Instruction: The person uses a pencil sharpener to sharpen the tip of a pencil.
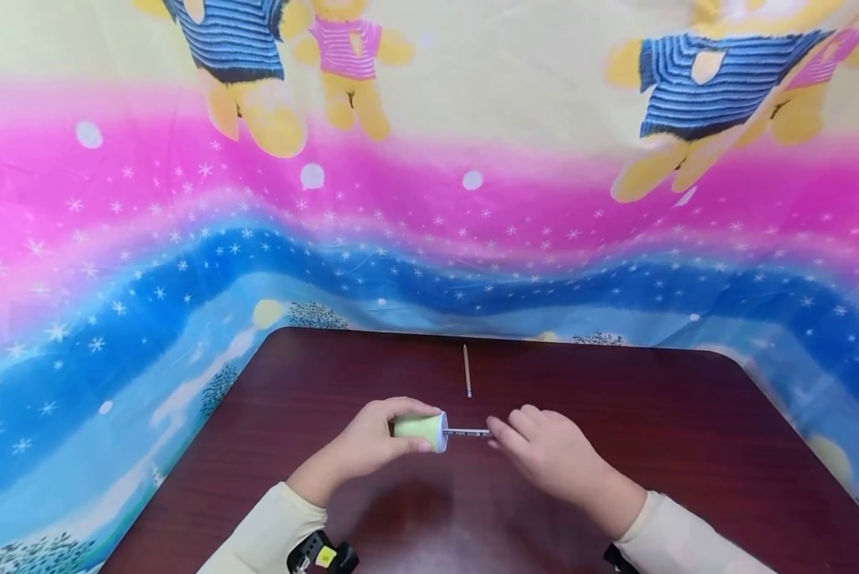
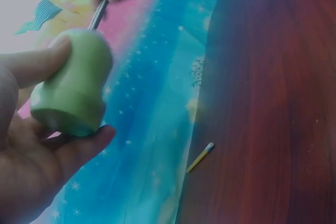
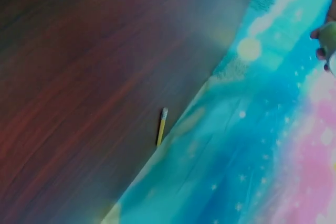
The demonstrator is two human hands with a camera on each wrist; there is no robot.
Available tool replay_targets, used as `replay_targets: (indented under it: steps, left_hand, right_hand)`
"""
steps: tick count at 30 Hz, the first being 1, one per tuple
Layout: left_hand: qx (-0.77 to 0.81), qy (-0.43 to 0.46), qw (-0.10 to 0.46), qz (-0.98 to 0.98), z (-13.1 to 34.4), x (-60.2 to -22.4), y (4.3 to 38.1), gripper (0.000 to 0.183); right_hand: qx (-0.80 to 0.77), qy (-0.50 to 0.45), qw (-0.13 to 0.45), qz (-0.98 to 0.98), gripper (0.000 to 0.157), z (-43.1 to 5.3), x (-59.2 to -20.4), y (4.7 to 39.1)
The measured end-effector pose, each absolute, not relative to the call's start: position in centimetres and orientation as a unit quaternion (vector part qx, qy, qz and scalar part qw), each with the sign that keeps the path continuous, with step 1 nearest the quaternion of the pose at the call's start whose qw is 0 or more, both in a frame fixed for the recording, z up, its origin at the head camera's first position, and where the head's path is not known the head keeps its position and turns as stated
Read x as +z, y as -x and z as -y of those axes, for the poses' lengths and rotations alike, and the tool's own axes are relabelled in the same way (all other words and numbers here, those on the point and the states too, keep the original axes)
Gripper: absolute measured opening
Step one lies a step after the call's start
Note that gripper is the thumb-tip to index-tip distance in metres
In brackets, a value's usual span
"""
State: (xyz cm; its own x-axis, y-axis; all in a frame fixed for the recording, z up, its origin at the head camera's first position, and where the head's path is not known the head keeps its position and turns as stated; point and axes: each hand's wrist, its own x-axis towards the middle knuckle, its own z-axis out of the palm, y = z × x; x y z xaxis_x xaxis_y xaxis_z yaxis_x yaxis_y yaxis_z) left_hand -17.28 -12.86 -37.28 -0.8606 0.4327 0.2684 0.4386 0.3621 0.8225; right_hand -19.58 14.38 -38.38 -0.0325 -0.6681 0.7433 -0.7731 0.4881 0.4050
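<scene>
My left hand [image 1: 367, 437] grips a light green pencil sharpener [image 1: 417, 431], with the thumb on one side and fingers on the other. Waisted in shape, the sharpener [image 2: 79, 85] has a white end that faces right in the head view. A thin patterned pencil [image 1: 467, 433] sticks into that end. Its other end is pinched by the fingers of my right hand [image 1: 551, 450], and they cover the tip. Both hands hold these things above the table. The right wrist view catches only part of the sharpener [image 3: 329, 40] and left fingertips at its edge.
A yellow pencil [image 1: 467, 371] with a pale eraser end lies near the far side of the dark red-brown table [image 1: 358, 363]. Behind the table hangs a colourful cloth [image 1: 429, 231] printed with bears and snowflakes, which also drops along both sides.
</scene>
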Motion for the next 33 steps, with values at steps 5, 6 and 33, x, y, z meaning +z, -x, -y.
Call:
replay_targets:
  steps: [5,6,33]
  left_hand:
    - [-0.499,0.284,-0.016,0.818,13.0,-37.2,17.1,0.035]
    - [-0.492,0.291,-0.003,0.82,13.0,-37.2,17.0,0.035]
    - [-0.427,0.297,0.135,0.844,13.1,-37.9,16.8,0.036]
  right_hand:
    - [0.076,-0.514,0.464,0.717,0.034,-13.7,-38.5,18.6]
    - [0.093,-0.507,0.443,0.734,0.036,-13.6,-38.5,18.3]
    - [0.133,-0.404,0.3,0.854,0.039,-14.9,-37.7,18.7]
